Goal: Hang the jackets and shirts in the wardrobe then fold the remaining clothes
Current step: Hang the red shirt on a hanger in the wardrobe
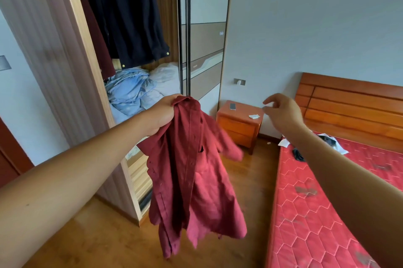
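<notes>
My left hand [162, 115] grips the collar of a dark red button shirt [194, 178], which hangs limp over the wooden floor in front of me. My right hand [283, 111] is raised to the right of the shirt, apart from it, with loosely curled fingers that hold nothing. The wardrobe [72, 53] stands open at the left. Inside it hang a dark navy jacket [130, 16] and a maroon garment [96, 34]. Below them lies a heap of light blue and white bedding [135, 91].
The wardrobe's sliding mirrored door [205, 38] stands just behind the shirt. An orange bedside table [239, 123] holds a phone and a scrap of paper. The bed with its red mattress [327, 213] and wooden headboard [353, 106] fills the right side, with dark and white items on it.
</notes>
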Demonstrator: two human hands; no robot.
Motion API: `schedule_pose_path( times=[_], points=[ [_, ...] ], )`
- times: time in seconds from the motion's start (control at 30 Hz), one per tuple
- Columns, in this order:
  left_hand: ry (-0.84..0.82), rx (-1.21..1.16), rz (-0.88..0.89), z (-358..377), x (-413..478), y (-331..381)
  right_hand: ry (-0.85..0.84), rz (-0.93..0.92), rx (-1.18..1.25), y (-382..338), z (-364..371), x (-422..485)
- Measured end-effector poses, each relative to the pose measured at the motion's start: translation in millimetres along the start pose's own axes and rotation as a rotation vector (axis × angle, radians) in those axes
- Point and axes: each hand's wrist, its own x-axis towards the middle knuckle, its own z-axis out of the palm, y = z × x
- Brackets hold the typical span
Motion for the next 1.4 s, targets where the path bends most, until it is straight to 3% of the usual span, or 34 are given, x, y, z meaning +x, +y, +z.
schedule_pose_path(
  times=[0.1, 0.17, 0.27, 0.4, 0.47, 0.57, 0.63, 0.77, 0.9, 0.97, 1.03, 1.1, 1.3, 1.4],
  points=[
    [-0.016, 0.045, 0.017, 17.7, -0.7, 9.4, -0.214, -0.208, 0.193, -43.7, 27.2, -29.5],
    [-0.032, 0.077, -0.004, 28.5, -2.0, 16.1, -0.36, -0.36, 0.152, -69.8, 49.2, -48.2],
    [-0.021, 0.084, -0.048, 33.7, -3.1, 22.1, -0.311, -0.439, 0.057, -83.0, 66.4, -56.0],
    [-0.067, -0.016, -0.097, 27.3, -6.9, 17.6, -0.255, -0.321, 0.096, -79.2, 68.9, -51.4],
    [-0.092, -0.017, -0.093, 19.2, -8.3, 11.7, -0.216, -0.152, 0.211, -75.8, 68.0, -42.9],
    [-0.149, 0.183, -0.05, -6.0, -11.1, -2.8, -0.17, 0.17, 0.434, -60.7, 54.3, -25.9],
    [-0.206, 0.338, -0.06, -27.7, -14.4, -13.6, -0.191, 0.256, 0.457, -44.3, 40.5, -14.6],
    [-0.242, 0.397, -0.11, -53.7, -22.3, -19.5, -0.264, 0.162, 0.045, -17.9, 30.8, -2.0],
    [-0.338, 0.455, -0.087, -61.7, -21.3, -20.6, -0.226, 0.103, 0.103, -3.0, 34.2, -6.3],
    [-0.356, 0.524, -0.037, -62.6, -19.2, -21.8, -0.285, -0.109, -0.062, 4.6, 28.8, -9.4],
    [-0.335, 0.533, -0.021, -64.3, -16.0, -21.8, -0.352, -0.419, -0.405, 12.4, 21.0, -12.3],
    [-0.362, 0.506, -0.029, -67.8, -13.5, -21.5, -0.393, -0.551, -0.648, 18.0, 15.1, -13.4],
    [-0.383, 0.637, -0.128, -81.8, -9.9, -39.0, -0.209, -0.555, -0.826, 24.9, 11.8, -16.0],
    [-0.222, 0.633, -0.063, -74.8, -12.3, -43.7, -0.251, -0.448, -0.73, 27.1, 15.5, -16.5]
  ],
)
